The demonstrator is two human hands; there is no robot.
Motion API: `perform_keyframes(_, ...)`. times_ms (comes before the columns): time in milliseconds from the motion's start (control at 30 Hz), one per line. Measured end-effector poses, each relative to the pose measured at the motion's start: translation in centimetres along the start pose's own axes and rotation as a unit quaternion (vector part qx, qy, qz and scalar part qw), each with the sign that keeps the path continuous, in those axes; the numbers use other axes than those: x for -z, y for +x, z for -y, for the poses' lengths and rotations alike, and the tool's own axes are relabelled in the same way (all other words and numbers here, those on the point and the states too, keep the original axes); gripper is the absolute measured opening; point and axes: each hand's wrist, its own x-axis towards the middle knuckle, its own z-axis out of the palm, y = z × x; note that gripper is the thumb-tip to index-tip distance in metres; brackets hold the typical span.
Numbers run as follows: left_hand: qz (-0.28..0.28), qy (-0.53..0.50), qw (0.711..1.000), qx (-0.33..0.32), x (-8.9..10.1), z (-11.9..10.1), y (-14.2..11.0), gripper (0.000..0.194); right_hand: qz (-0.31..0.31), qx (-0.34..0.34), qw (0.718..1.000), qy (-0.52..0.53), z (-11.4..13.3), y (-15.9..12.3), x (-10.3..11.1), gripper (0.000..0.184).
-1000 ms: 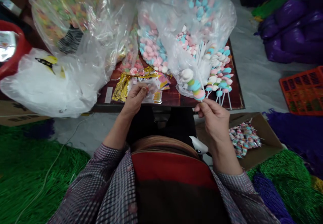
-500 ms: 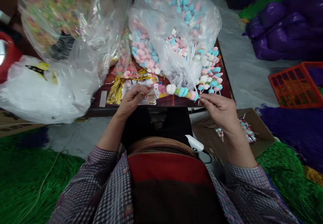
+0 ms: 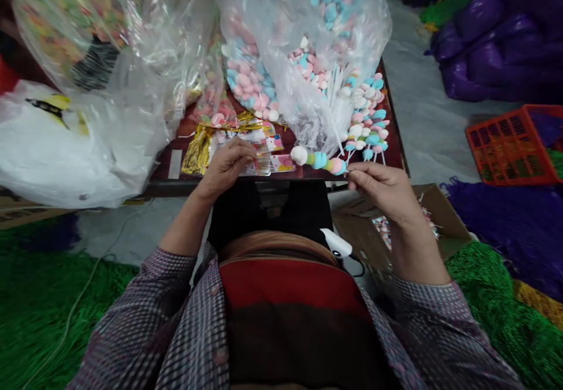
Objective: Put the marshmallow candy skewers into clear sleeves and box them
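Note:
My right hand (image 3: 378, 185) pinches the stick end of a candy skewer (image 3: 321, 160), a row of white, green, blue, yellow and pink soft pieces held level above the table edge. Its white tip points left. My left hand (image 3: 229, 164) has thumb and fingers closed on the left end of a clear printed bag (image 3: 280, 162), whose right end lies close to the white tip. Whether the tip is inside the bag, I cannot tell. Beneath are more printed bags (image 3: 271, 141) and gold twist ties (image 3: 196, 151).
Finished skewers (image 3: 372, 123) lie at the table's right side, beside a big bag of marshmallows (image 3: 250, 76) and white sticks (image 3: 336, 99). A bag of gummies (image 3: 53, 20) and a white plastic bag (image 3: 65, 149) are at left. A cardboard box (image 3: 448, 226) and orange crate (image 3: 512, 146) stand right.
The view has shifted slightly. The printed bag in my left hand now shows stretched out toward the skewer's white tip. The right hand keeps its pinch on the stick.

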Motion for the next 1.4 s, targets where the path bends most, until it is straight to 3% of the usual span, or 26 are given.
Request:
perform_keyframes(133,-0.023,0.011,0.999,-0.039,-0.2,0.0,0.1,0.017,0.016,-0.018,1.000,0.016,0.0,-0.2,0.1,0.022)
perform_keyframes(300,-0.020,0.007,0.999,-0.030,-0.4,0.3,0.1,0.020,0.000,-0.029,0.997,0.076,-0.1,-0.5,0.7,0.028)
perform_keyframes(433,-0.021,-0.008,0.999,-0.039,-0.6,0.1,0.2,0.018,0.027,-0.041,0.994,0.099,-0.2,-0.5,0.6,0.032)
perform_keyframes(967,0.004,-0.010,0.998,-0.069,-0.9,0.5,0.4,0.014,0.013,-0.035,0.999,-0.009,-1.2,-0.1,1.0,0.031)
perform_keyframes(1067,0.017,0.016,0.997,-0.074,-0.9,0.6,0.4,0.016,0.036,-0.052,0.998,-0.018,-1.0,-0.1,1.5,0.031)
perform_keyframes(1267,0.014,0.025,0.996,-0.082,-1.0,0.7,0.6,0.017,0.100,-0.100,0.987,0.076,-0.4,-0.6,2.0,0.035)
perform_keyframes(1400,-0.011,-0.009,0.999,-0.043,-1.3,0.1,0.6,0.018,0.062,-0.080,0.981,0.168,0.2,-0.6,0.6,0.030)
